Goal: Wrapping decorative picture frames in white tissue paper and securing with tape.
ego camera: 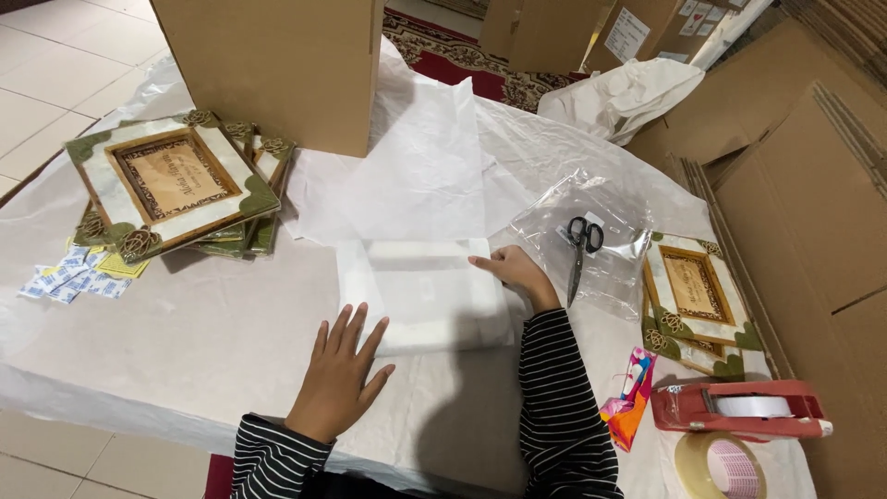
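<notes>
- Your left hand point(340, 374) lies spread flat on the wrapped parcel point(427, 294); ease off and the tissue could spring open.
- Your right hand point(514, 270) seems to pinch the parcel's edge; a tug might tear it.

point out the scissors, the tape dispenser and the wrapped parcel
scissors point(580, 242), head view, on the black handles
tape dispenser point(739, 409), head view, on its red body
wrapped parcel point(420, 291), head view, on its white paper top

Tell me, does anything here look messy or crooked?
A little. The stack of decorated frames on the left is fanned out, its edges not lined up. The scissors lie on a crinkled clear plastic bag. The left hand and right hand press a neat white paper-wrapped parcel. Nothing looks spilled or broken.
</notes>
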